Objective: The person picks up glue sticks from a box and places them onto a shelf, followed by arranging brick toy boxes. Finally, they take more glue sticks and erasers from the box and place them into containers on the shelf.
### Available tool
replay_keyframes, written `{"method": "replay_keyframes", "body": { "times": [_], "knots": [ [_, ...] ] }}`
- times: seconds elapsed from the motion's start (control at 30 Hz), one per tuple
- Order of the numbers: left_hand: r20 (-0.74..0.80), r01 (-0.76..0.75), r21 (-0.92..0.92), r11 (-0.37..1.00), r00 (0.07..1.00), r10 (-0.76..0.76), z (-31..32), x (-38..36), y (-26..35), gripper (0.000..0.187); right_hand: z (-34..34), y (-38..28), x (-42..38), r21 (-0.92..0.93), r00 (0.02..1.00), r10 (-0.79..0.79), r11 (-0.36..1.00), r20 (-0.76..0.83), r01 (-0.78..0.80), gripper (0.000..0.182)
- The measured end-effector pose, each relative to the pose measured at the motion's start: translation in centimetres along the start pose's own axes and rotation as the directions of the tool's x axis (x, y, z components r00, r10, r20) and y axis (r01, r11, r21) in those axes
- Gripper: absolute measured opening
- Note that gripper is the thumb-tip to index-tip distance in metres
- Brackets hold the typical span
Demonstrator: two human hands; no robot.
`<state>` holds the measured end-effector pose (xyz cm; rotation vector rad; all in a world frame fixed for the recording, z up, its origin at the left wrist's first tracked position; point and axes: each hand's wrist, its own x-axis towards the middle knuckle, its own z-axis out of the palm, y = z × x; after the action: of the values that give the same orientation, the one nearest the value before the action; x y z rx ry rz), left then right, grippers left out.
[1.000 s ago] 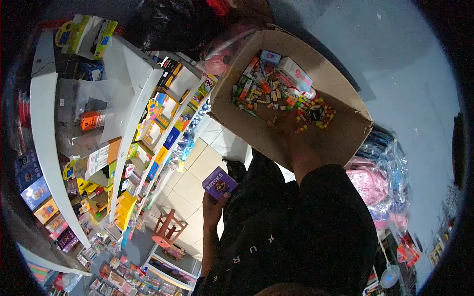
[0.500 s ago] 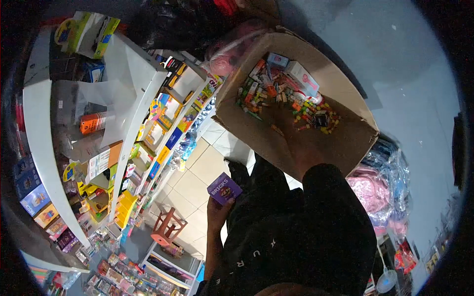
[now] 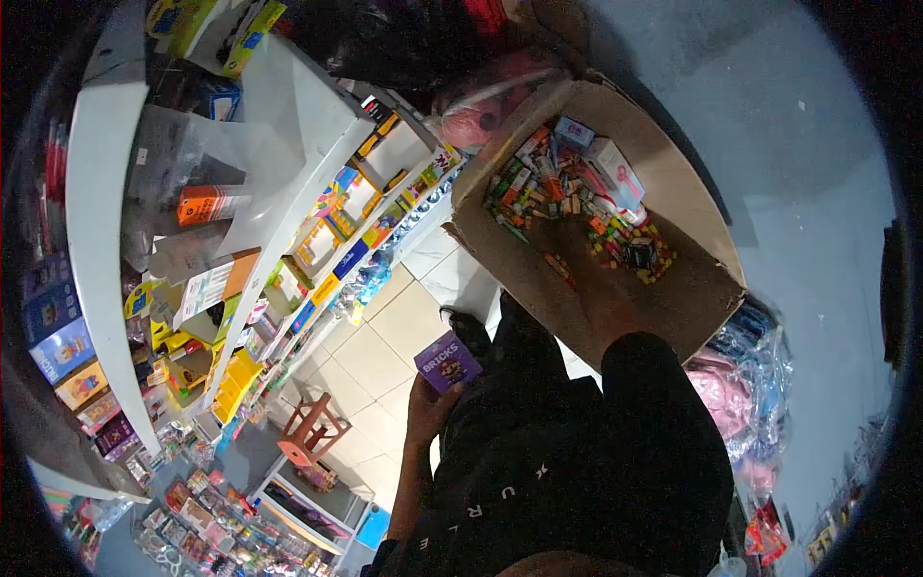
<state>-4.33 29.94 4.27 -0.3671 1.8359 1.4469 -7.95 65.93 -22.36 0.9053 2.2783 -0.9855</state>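
Note:
My left hand (image 3: 429, 409) is closed around a small purple box (image 3: 447, 363) marked "BRICKS", low and left of the carton. My right hand (image 3: 598, 293) reaches down inside a large open cardboard box (image 3: 702, 298). It is dim there and its fingers are hard to make out. Near it are many small colourful pieces (image 3: 553, 183), a white and pink box (image 3: 615, 171), a light blue box (image 3: 574, 133) and a small dark item (image 3: 639, 254).
Shelves with packaged goods (image 3: 327, 226) run along the left. A reddish-brown stool (image 3: 312, 430) stands on the tiled floor (image 3: 375, 356). Many small packs (image 3: 207, 519) lie at the lower left. Plastic-wrapped pink and blue goods (image 3: 740, 394) are right of the carton.
The whole view has shifted, so the carton appears a little lower and further right. My left hand still holds the purple box, and my right hand is still inside the carton.

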Motion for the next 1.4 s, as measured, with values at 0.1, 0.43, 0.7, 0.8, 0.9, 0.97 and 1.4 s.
{"method": "replay_keyframes", "body": {
  "times": [0.1,0.43,0.7,0.8,0.9,0.97,1.4],
  "knots": [
    [0.012,-0.003,-0.006,1.000,1.000,0.003,-0.8,0.3,-0.7,0.048,-0.3,-0.8,-1.0,0.070,1.000,-0.013,0.997,-0.027,0.015,0.033],
    [0.067,-0.117,-0.072,0.991,0.990,0.122,-3.4,1.6,0.3,0.048,-6.8,-6.7,-10.1,0.535,0.994,-0.079,0.838,-0.075,0.107,0.034],
    [0.023,-0.290,-0.312,0.905,0.950,0.313,-7.2,2.1,3.3,0.044,-8.9,-10.1,-11.9,0.543,0.851,-0.296,0.668,-0.433,0.509,0.033],
    [-0.061,-0.294,-0.483,0.825,0.951,0.303,-9.2,2.1,4.5,0.045,-9.5,-18.3,-18.7,0.608,0.834,-0.316,0.574,-0.453,0.548,0.026],
    [-0.101,-0.303,-0.610,0.732,0.946,0.307,-11.5,1.9,4.8,0.048,-8.2,-26.2,-27.1,0.511,0.830,-0.423,0.655,-0.363,0.557,0.027],
    [-0.107,-0.309,-0.655,0.690,0.941,0.320,-12.7,1.1,5.1,0.048,-5.1,-28.7,-28.4,0.255,0.619,-0.714,0.564,-0.327,0.785,0.029],
    [-0.062,-0.204,-0.871,0.447,0.948,0.312,-21.4,-2.2,0.5,0.041,9.7,-38.4,-39.3,-0.144,0.269,-0.956,0.252,0.114,0.957,0.039]
  ]
}}
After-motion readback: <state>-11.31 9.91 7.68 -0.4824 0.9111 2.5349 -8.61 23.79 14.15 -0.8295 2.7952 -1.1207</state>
